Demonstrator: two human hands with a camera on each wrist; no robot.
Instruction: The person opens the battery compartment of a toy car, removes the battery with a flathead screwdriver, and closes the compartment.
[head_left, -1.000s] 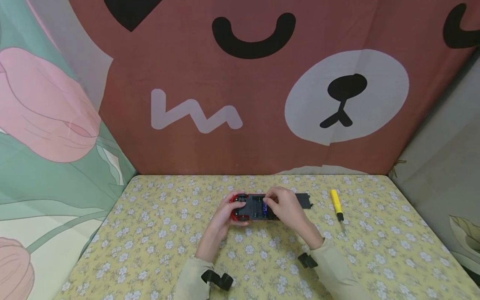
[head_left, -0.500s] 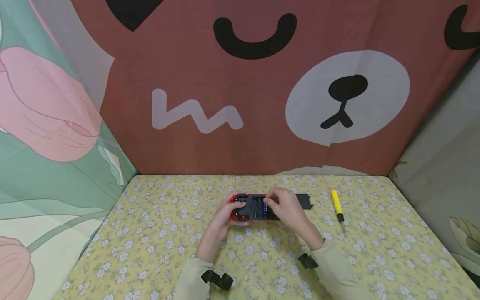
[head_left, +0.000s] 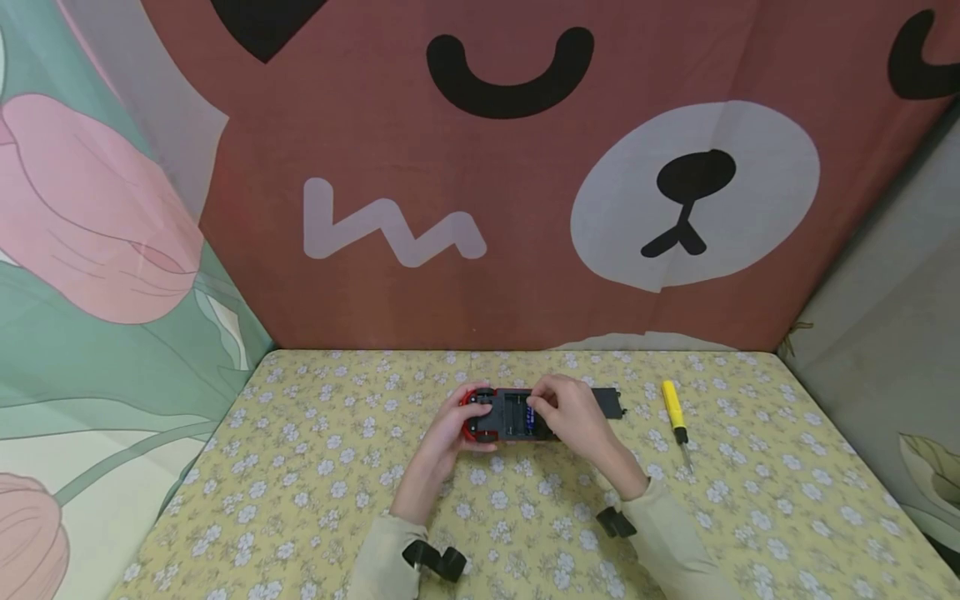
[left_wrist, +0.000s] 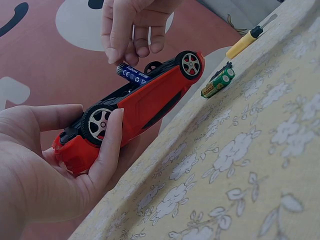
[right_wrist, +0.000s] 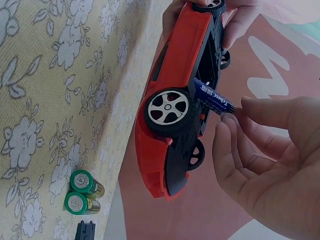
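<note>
Left hand (left_wrist: 60, 165) has its fingers wrapped round the nose of an upside-down red toy car (left_wrist: 145, 102), mid-table. Right hand (right_wrist: 270, 160) pinches a blue battery (right_wrist: 212, 97) half into the open bay. Looks like the fitting step; next it probably needs pressing flat. Two green batteries (right_wrist: 82, 192) and a yellow screwdriver (head_left: 672, 406) lie at 3 o'clock.

Right of upturned red plastic toy car (head_left: 501, 414): flat black plastic cover (head_left: 609, 401), two green cylindrical batteries (right_wrist: 82, 193), then yellow-handled screwdriver (head_left: 674, 409). Left and near side of car: open floral cloth.
</note>
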